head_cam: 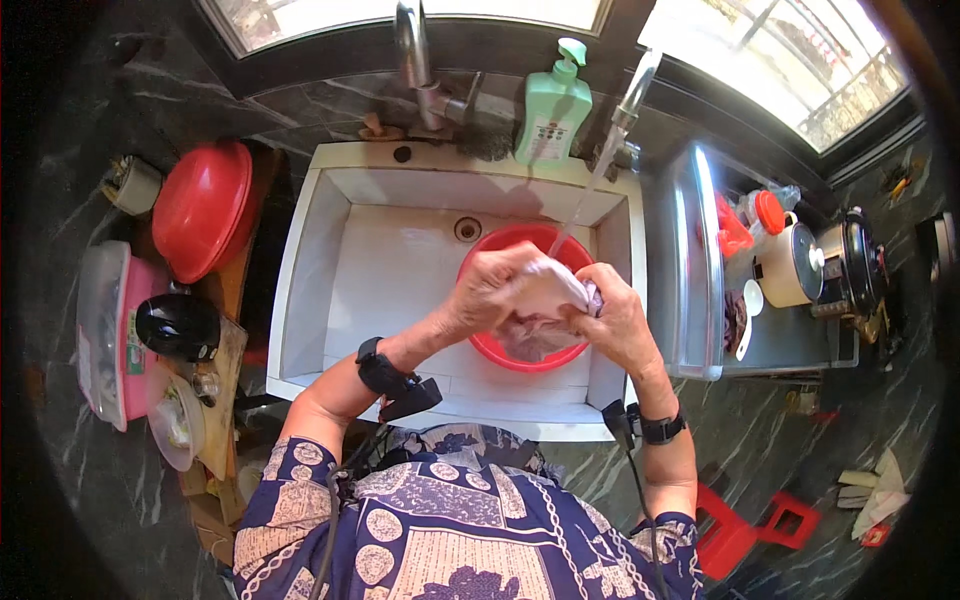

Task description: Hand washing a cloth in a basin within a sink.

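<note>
A wet, pale pinkish cloth [540,311] is stretched between my two hands above a red plastic basin [517,364]. My left hand [495,289] grips its left end, while my right hand [616,319] pinches a bunched part on the right. The basin stands in the right half of a white sink [397,292]. Water [589,195] runs from the right-hand faucet [637,90] down behind the cloth, into the basin. My hands and the cloth hide most of the basin's inside.
A green pump bottle [553,112] and another faucet [420,75] stand along the sink's back rim. On the left are an upturned red basin [202,210], a pink lidded box [135,330] and a black object [178,328]. To the right, a cream pot [787,262] stands near a clear plastic panel [694,277].
</note>
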### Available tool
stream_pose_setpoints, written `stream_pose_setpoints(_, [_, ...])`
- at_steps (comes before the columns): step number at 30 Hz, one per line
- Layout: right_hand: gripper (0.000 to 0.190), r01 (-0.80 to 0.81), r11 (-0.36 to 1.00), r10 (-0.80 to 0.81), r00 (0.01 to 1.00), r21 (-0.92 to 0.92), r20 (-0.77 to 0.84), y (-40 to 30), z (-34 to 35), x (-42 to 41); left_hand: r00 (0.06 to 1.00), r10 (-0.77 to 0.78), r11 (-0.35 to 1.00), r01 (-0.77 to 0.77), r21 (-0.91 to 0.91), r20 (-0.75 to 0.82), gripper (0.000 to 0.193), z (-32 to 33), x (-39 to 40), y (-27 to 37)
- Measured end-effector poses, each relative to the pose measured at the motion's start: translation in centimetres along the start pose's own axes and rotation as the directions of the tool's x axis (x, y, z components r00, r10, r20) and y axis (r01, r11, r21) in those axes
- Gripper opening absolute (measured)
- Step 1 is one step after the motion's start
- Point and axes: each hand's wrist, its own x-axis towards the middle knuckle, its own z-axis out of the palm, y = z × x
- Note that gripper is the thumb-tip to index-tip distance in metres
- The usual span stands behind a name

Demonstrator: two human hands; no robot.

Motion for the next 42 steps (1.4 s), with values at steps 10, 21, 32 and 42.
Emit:
stream_pose_setpoints(10, [0.003, -0.258, 0.926, 0.28, 0.959, 0.278, -0.044, 6.7, -2.7, -1.6, 0.984, -0.057, 0.988, 0.08, 0.132, -0.17, 0.011, -4.3, 1.4, -1.0])
stream_pose_setpoints(21, [0.018, -0.169, 0.97, 0.183, 0.98, 0.174, -0.071, 10.7, 3.1, -3.4, 0.958, -0.212, 0.94, 0.254, 0.228, -0.193, 0.014, -5.5, -1.1, -8.0])
stream_pose_setpoints(32, [0.094, -0.462, 0.755, 0.613, 0.749, -0.465, 0.251, 22.3, 12.7, -1.8, 0.473, -0.881, 0.473, 0.881, -0.015, -0.007, 0.068, -0.6, -4.5, -20.2])
stream_pose_setpoints(42, [0.083, -0.355, 0.761, 0.61, 0.675, -0.543, 0.415, 25.1, 16.6, -2.4, 0.334, -0.941, 0.338, 0.933, -0.122, -0.046, 0.09, 0.3, -4.5, -24.5])
